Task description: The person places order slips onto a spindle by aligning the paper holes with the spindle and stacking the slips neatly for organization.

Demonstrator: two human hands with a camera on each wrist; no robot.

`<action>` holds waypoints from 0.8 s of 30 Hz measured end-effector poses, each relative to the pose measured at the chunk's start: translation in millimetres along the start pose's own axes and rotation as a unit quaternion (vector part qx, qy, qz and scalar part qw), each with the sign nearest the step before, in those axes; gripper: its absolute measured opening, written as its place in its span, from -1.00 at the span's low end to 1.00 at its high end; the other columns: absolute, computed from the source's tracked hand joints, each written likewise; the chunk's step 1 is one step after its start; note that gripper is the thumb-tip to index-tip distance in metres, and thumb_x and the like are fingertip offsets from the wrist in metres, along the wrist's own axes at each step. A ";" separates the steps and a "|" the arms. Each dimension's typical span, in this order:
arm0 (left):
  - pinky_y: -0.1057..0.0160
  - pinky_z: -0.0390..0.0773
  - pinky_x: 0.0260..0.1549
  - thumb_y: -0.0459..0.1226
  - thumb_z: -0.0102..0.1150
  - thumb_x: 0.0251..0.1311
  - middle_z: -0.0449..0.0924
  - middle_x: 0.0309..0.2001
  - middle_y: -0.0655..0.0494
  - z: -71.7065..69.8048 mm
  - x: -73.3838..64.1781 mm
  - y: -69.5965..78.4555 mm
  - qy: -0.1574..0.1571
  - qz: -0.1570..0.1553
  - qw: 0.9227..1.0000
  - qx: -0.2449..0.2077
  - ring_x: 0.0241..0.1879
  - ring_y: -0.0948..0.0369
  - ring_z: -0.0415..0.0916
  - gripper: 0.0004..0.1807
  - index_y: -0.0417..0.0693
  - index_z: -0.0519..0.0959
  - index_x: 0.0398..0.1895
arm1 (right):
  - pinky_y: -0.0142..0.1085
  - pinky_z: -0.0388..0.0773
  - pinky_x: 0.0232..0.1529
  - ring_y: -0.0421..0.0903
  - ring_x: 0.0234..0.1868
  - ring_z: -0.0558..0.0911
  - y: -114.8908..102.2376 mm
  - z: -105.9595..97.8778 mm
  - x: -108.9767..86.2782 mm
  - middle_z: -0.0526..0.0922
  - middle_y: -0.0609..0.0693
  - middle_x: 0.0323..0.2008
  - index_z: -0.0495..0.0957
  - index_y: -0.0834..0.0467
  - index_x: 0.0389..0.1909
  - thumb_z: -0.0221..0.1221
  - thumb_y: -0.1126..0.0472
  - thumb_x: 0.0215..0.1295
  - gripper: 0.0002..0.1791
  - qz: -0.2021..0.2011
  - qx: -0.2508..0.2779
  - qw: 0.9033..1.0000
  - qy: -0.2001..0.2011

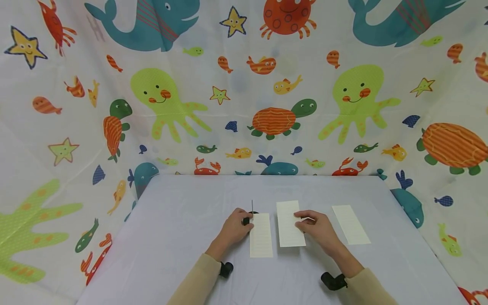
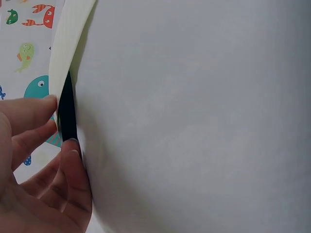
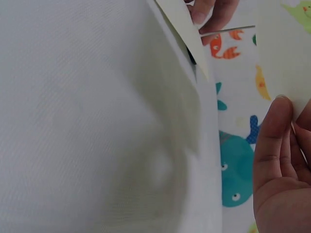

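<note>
Cream lined paper slips (image 1: pixel 261 235), black clip (image 1: pixel 246 220).

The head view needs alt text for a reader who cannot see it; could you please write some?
Two hands work at three lined paper strips on a pale table: the left hand pinches a small black object at the left strip, the right hand touches the middle strip. A sea-creature curtain hangs behind.

Three cream paper strips and a small black clip on the table

The lined left strip (image 1: pixel 261 235) lies flat near the table's front edge, a black clip (image 1: pixel 247 220) at its top-left corner. The middle strip (image 1: pixel 290 223) lies just beside it, slightly farther back. The right strip (image 1: pixel 350 224) lies apart, angled toward the right edge.
</note>
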State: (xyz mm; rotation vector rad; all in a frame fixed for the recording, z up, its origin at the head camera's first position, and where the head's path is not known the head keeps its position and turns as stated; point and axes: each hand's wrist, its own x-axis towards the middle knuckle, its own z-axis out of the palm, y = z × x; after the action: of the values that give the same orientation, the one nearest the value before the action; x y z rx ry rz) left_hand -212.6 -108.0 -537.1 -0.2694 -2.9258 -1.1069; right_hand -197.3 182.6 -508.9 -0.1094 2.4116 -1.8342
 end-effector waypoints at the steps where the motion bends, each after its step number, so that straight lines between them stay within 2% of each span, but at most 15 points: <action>1: -0.08 0.52 0.08 -0.26 0.32 0.28 0.50 0.15 -0.15 0.1 -0.3 0.1 0.000 0.000 1.000 -0.001 0.08 -0.06 0.52 -0.65 -0.19 0.68 0.10 | -0.37 0.61 -0.22 -0.09 -0.27 0.63 -1.8 1.6 -0.3 0.66 0.12 -0.08 0.64 0.27 0.08 0.35 0.33 0.28 -0.65 0.002 0.003 1.000 0.002; 6: -0.10 0.52 0.08 -0.26 0.31 0.29 0.49 0.17 -0.17 1.0 -0.9 0.3 0.004 -0.001 1.000 -0.003 0.10 -0.08 0.52 -0.65 -0.19 0.67 0.11 | -0.38 0.61 -0.21 -0.06 -0.25 0.62 -8.5 7.7 -1.5 0.63 0.14 -0.04 0.63 0.28 0.09 0.34 0.32 0.29 -0.64 -0.007 0.012 1.000 -0.005; 11: -0.10 0.52 0.09 -0.24 0.29 0.32 0.49 0.18 -0.17 1.1 -1.3 1.6 0.007 -0.016 1.000 -0.008 0.10 -0.07 0.51 -0.65 -0.18 0.66 0.12 | -0.38 0.62 -0.20 -0.05 -0.23 0.61 -12.1 14.2 -1.8 0.62 0.15 0.01 0.62 0.29 0.11 0.33 0.33 0.31 -0.64 -0.009 0.026 1.000 -0.007; 17: -0.06 0.53 -0.01 -0.26 0.29 0.30 0.52 0.10 -0.14 -0.7 -2.3 1.7 0.017 -0.017 1.000 -0.014 -0.05 0.01 0.52 -0.66 -0.20 0.67 0.10 | -0.38 0.61 -0.22 -0.04 -0.23 0.60 -15.9 20.2 -0.3 0.63 0.13 -0.01 0.61 0.28 0.12 0.33 0.34 0.30 -0.63 -0.008 0.038 0.999 -0.005; 24: 0.08 0.51 -0.20 -0.26 0.29 0.31 0.54 0.03 -0.08 -1.3 -1.3 -2.2 0.036 -0.017 0.999 -0.010 -0.24 0.15 0.47 -0.69 -0.17 0.68 0.07 | -0.39 0.60 -0.22 0.00 -0.22 0.59 -28.1 24.7 1.5 0.62 0.14 -0.04 0.63 0.25 0.10 0.33 0.35 0.30 -0.65 -0.014 0.048 0.999 -0.006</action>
State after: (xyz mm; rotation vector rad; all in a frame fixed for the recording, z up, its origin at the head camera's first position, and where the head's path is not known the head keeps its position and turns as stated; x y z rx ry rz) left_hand -211.7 -110.7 -537.6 -0.1761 -2.8675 -1.1269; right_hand -195.8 151.3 -488.4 -0.1458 2.3212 -1.9503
